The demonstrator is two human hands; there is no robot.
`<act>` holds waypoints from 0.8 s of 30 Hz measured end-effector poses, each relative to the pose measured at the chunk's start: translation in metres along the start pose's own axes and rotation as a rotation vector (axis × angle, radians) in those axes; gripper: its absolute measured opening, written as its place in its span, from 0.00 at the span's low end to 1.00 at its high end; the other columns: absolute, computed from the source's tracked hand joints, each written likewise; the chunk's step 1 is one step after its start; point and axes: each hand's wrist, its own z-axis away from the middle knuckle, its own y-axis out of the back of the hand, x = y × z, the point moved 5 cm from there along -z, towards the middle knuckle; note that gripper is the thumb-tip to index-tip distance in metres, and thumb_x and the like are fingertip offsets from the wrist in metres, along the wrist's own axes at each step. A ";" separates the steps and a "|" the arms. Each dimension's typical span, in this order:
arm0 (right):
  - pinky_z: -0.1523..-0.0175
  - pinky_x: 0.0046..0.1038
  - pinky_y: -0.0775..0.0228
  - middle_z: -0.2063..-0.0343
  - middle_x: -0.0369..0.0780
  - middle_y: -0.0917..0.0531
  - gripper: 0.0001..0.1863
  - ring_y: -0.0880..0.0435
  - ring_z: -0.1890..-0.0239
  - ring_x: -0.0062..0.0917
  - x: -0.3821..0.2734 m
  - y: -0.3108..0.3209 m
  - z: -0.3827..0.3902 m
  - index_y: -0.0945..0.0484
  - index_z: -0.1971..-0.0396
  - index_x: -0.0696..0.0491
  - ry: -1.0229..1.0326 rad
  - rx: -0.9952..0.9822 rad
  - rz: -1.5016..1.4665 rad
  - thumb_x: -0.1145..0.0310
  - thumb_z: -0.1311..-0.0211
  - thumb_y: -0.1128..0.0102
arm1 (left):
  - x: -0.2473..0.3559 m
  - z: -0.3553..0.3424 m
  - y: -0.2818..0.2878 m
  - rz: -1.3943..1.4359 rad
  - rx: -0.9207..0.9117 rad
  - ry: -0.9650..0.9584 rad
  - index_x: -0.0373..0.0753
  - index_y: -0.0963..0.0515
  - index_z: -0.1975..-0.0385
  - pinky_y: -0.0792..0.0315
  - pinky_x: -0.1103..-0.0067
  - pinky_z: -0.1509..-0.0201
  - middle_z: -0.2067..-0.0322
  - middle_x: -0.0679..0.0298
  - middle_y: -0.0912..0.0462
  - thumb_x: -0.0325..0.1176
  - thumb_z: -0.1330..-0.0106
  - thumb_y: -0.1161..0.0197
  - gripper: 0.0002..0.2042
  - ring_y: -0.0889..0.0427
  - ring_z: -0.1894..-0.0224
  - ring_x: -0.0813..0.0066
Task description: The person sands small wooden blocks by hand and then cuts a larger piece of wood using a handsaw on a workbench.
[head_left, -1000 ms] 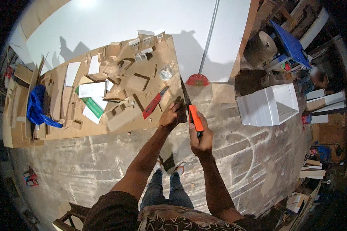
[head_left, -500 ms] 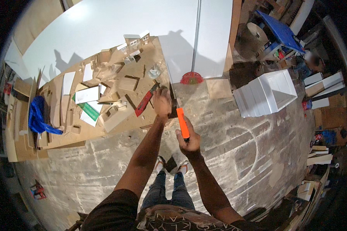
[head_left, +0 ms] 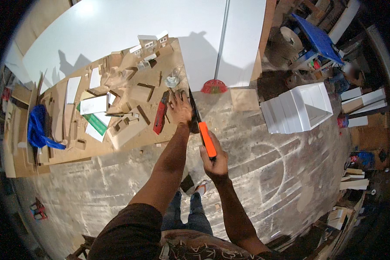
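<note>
Logging clear cup (head_left: 172, 81), contents unclear; scraps (head_left: 142, 93) crowd table (head_left: 176, 60). Red tool (head_left: 160, 117) flanks my loosely spread left hand (head_left: 181, 107); my right hand (head_left: 215, 161) clenches orange tool (head_left: 207, 139).

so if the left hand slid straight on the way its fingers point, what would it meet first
Most likely the clear round container, just ahead of the left hand; depth is hard to judge.

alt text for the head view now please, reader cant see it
A person's right hand grips an orange-handled, dark-bladed tool at the edge of a brown wooden tabletop; the left hand lies spread beside a long red-and-black tool. Brown and white offcuts clutter the tabletop.
</note>
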 end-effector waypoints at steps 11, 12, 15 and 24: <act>0.58 0.40 0.22 0.58 0.61 0.19 0.31 0.14 0.59 0.50 -0.062 0.015 -0.024 0.38 0.34 0.59 -0.181 -0.150 0.114 0.63 0.32 0.42 | -0.002 -0.005 0.005 -0.032 0.038 -0.045 0.48 0.38 0.32 0.49 0.54 0.27 0.31 0.63 0.41 0.35 0.31 0.53 0.25 0.49 0.25 0.60; 0.57 0.39 0.22 0.56 0.61 0.19 0.30 0.15 0.57 0.50 -0.040 0.005 -0.048 0.38 0.34 0.59 -0.195 -0.148 0.068 0.63 0.31 0.42 | 0.008 -0.001 0.010 0.011 0.101 -0.095 0.48 0.38 0.32 0.49 0.55 0.27 0.31 0.63 0.41 0.34 0.32 0.53 0.26 0.50 0.25 0.61; 0.60 0.33 0.24 0.62 0.54 0.18 0.27 0.19 0.63 0.33 -0.038 -0.010 -0.061 0.34 0.36 0.59 -0.204 -0.164 0.022 0.65 0.31 0.42 | -0.008 -0.010 -0.003 -0.020 0.117 -0.071 0.47 0.38 0.33 0.49 0.57 0.27 0.30 0.64 0.42 0.33 0.32 0.53 0.25 0.51 0.25 0.62; 0.57 0.25 0.25 0.63 0.46 0.16 0.25 0.18 0.65 0.23 -0.006 -0.023 -0.032 0.31 0.39 0.62 -0.249 -0.010 -0.048 0.65 0.31 0.42 | -0.003 -0.006 0.005 0.038 0.039 0.021 0.50 0.38 0.35 0.50 0.59 0.27 0.30 0.69 0.41 0.42 0.27 0.55 0.22 0.49 0.25 0.65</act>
